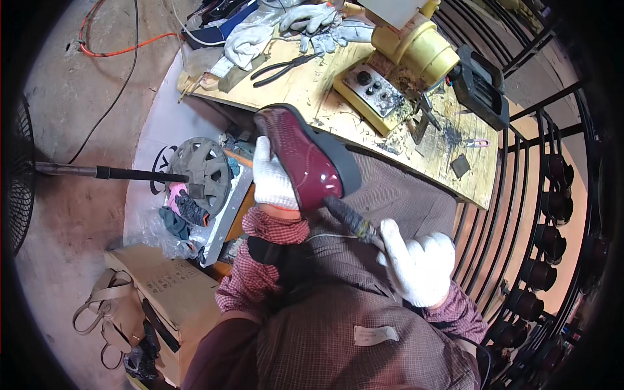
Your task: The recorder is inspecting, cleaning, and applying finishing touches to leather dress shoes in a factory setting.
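In front of my body a glossy burgundy shoe with a thick dark sole is held tilted, its sole facing right. My left hand, in a white knit glove, is closed around the shoe's left side. My right hand, also in a white glove, grips a hand tool with a dark, wrapped-looking shaft. The tool's end meets the near, shiny rounded end of the shoe; its exact tip is hard to make out. A thin pale cord runs beside the tool. A brown checked apron covers my lap.
Pliers, gloves, a yellow control box and a yellow machine sit on the worktable. A fan and carton are at left. Dark shoes line a black rack at right.
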Motion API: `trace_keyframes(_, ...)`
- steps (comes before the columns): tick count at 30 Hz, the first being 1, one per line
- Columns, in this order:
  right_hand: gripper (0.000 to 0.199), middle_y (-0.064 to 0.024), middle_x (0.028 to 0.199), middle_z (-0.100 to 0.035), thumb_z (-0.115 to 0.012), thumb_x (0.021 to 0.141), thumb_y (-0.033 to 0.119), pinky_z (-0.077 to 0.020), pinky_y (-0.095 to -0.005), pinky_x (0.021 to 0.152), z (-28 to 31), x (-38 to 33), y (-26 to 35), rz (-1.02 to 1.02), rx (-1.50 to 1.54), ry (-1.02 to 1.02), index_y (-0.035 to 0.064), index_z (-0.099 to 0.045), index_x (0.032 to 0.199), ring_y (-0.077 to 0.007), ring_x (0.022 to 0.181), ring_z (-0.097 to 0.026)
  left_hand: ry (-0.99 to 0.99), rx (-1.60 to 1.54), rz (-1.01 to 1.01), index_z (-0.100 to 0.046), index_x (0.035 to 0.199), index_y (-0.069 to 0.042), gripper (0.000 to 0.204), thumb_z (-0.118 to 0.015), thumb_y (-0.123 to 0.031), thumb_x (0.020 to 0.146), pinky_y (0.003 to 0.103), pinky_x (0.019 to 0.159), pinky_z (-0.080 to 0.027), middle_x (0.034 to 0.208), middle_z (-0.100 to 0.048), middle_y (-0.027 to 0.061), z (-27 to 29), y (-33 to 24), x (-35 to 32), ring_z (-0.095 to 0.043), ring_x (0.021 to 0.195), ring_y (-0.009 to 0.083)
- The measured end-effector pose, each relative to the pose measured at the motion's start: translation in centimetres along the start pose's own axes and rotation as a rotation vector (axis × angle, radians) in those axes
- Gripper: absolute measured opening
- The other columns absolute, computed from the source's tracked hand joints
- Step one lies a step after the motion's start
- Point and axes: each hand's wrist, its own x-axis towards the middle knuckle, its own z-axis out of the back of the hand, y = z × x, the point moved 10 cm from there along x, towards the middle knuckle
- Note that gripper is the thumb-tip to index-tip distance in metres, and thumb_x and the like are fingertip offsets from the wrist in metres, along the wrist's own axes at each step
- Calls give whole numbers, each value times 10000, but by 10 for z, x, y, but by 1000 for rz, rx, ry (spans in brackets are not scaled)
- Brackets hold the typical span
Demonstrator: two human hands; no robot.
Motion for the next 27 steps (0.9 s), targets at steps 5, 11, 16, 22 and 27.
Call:
trace_keyframes(5, 463, -133, 771, -704, -686, 948, -3, -467, -355, 506, 3, -13, -123, -436, -293, -241, -11, -640, 1408, -222, 540, -611, -14, 109, -145, -636, 1408, -88, 528, -495, -496, 1102, 477, 1067, -526, 1335, -711, 120, 7, -24, -11, -676, 1209, 306)
trace_keyframes(11, 202, -189, 841, -713, -614, 794, 44, -569, -484, 723, -101, -51, -225, -807, -233, 161, 64, -668, 987, -382, 805, -721, -165, 457, -159, -565, 1488, -161, 552, -499, -539, 1091, 433, 1054, -502, 1343, -677, 34, -21, 39, -51, -646, 1179, 226)
trace_keyframes(16, 716, -209, 1607, -488, -639, 1034, 437, -384, -436, 1225, -50, -61, -125, -555, 726, -119, 116, -412, 1632, -360, 1492, -464, -127, 1029, 32, -462, 1569, -17, 779, -484, -611, 1066, 460, 1132, -443, 1548, -522, 193, -54, 92, -74, -556, 1326, 351)
trace_keyframes(22, 1023, -90, 1276, -646, -855, 889, 393, -516, -274, 788, -61, -93, -44, -704, 1924, -48, 39, -282, 1659, -138, 942, -630, 465, 940, 459, -484, 1542, -16, 558, -543, -346, 1096, 473, 1092, -499, 1478, -581, 185, -84, 189, -52, -592, 1302, 345)
trace_keyframes(27, 645, -66, 1233, -698, -816, 908, 133, -548, -297, 805, -39, -151, -69, -632, 2039, -768, 6, -540, 1476, -140, 902, -667, 420, 1134, 707, -498, 1524, -12, 544, -550, -341, 1094, 468, 1079, -506, 1456, -592, 185, -88, 233, -74, -602, 1282, 342)
